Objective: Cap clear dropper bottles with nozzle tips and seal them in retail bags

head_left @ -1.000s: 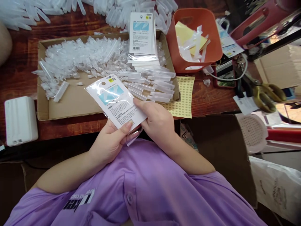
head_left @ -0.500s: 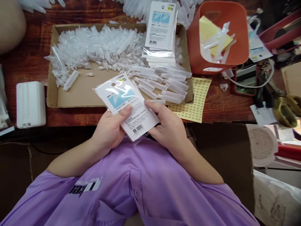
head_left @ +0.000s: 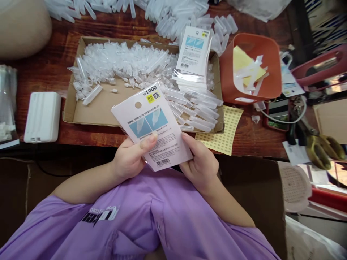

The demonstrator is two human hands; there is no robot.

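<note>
Both hands hold one white printed product card [head_left: 151, 124] in a clear sleeve, just in front of my chest. My left hand [head_left: 132, 159] grips its lower left, thumb pressed on the print. My right hand [head_left: 199, 162] pinches its lower right edge. The card's back faces me, with a hang hole, a yellow price sticker and a barcode. Beyond it lies a shallow cardboard tray [head_left: 89, 112] of small clear plastic tubes [head_left: 121, 66], with a stack of the same cards [head_left: 193, 59] at its right end.
An orange basket [head_left: 251, 95] with clear strips and yellow paper stands right of the tray. A yellow sticker sheet [head_left: 226, 130] lies near the table edge. A white box [head_left: 42, 115] is at left. Pliers and scissors [head_left: 314, 144] lie far right. More loose tubes [head_left: 173, 18] at the back.
The card has been raised and turned a little more upright between my hands, and my left thumb has slid up its face. The view has shifted left and downward.
</note>
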